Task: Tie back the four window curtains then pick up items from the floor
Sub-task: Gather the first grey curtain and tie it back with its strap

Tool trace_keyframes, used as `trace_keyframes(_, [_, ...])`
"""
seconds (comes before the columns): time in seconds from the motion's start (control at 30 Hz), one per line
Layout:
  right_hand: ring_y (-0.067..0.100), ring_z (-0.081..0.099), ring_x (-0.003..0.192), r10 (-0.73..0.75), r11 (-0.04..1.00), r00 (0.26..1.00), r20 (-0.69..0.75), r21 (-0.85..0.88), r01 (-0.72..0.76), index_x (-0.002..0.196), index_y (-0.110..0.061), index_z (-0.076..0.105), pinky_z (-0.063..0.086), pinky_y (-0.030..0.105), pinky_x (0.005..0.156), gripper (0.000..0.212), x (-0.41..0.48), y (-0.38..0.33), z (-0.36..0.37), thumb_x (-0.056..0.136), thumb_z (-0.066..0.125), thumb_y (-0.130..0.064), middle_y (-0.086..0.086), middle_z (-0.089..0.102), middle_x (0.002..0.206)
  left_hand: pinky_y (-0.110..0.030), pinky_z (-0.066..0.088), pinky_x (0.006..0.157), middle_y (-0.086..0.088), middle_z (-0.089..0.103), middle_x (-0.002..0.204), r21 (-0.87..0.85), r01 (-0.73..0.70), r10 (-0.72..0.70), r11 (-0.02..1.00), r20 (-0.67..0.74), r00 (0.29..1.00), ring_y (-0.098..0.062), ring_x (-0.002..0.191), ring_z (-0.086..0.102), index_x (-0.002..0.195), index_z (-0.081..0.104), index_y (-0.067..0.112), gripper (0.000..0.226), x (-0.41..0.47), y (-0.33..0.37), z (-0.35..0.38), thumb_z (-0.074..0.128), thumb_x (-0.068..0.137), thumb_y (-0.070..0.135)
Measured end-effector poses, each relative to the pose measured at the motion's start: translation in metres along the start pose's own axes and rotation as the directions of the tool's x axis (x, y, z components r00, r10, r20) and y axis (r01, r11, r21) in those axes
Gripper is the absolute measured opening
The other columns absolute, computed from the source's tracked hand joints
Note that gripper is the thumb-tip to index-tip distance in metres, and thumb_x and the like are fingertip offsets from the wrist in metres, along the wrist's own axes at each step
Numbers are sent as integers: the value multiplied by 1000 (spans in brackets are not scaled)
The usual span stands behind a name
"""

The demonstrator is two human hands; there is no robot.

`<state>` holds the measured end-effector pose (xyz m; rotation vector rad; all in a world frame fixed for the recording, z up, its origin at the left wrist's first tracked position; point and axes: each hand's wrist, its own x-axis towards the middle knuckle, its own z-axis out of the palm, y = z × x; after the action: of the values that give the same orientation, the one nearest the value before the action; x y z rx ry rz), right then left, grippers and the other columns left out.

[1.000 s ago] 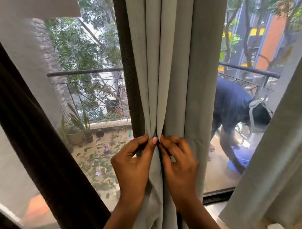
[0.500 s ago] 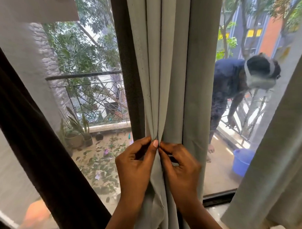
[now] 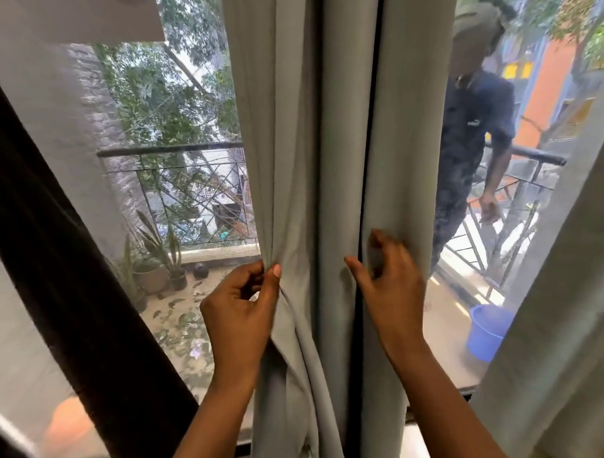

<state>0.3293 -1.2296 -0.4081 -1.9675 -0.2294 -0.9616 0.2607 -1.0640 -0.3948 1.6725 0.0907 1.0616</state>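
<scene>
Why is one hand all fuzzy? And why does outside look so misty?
Head view: the right hand is smeared by motion blur, while the left hand pinching the curtain is sharp. Head view: the plants look pale and soft through the pane, and the person outside is blurred too. No glare shows.

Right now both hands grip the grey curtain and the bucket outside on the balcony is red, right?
No: the head view shows the bucket is blue, not red. The left hand and right hand do both grip the grey curtain.
</scene>
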Motion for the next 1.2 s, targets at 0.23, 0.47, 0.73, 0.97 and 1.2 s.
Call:
trace_keyframes(0.23, [21,67,76,-37,996,999,29,-76,40,98,-15,70,51,31,68,14,2,1,14,85,69,-19,1,72,93,-11,50,69,18,69,72,15,-35,35,999,-20,999,5,71,66,85,65,37,27,0,-1,-3,74,82,12])
trace_keyframes(0.47, [10,62,79,-133,979,991,-5,156,132,98,-26,61,56,34,68,12,-48,-13,1,87,61,-27,-6,64,88,-18,53,74,13,72,80,-36,-13,13,999,-4,1000,-1,75,68,90,69,30,23,-10,2,-1,75,81,10])
trace_keyframes(0.73, [-4,61,88,-65,936,998,13,349,57,102,-25,64,49,8,72,18,-72,-44,-14,87,63,-17,-18,59,96,-23,56,77,6,75,84,-104,56,-42,993,133,990,-7,81,72,97,75,11,20,-32,16,4,77,77,15])
trace_keyframes(0.97, [-1,63,90,-64,903,998,13,427,53,107,-15,69,48,8,73,23,-77,-54,-15,85,64,-10,-6,65,98,-24,56,77,5,76,83,-128,72,-47,989,187,981,-8,81,72,96,76,11,17,-38,24,1,76,79,13])
trace_keyframes(1.2, [2,65,93,-56,871,997,52,491,23,109,-16,68,50,11,75,23,-76,-54,-19,86,67,-16,-7,67,100,-25,56,78,7,76,85,-133,61,-40,989,158,987,-7,82,72,95,75,19,17,-40,25,-1,76,79,15])
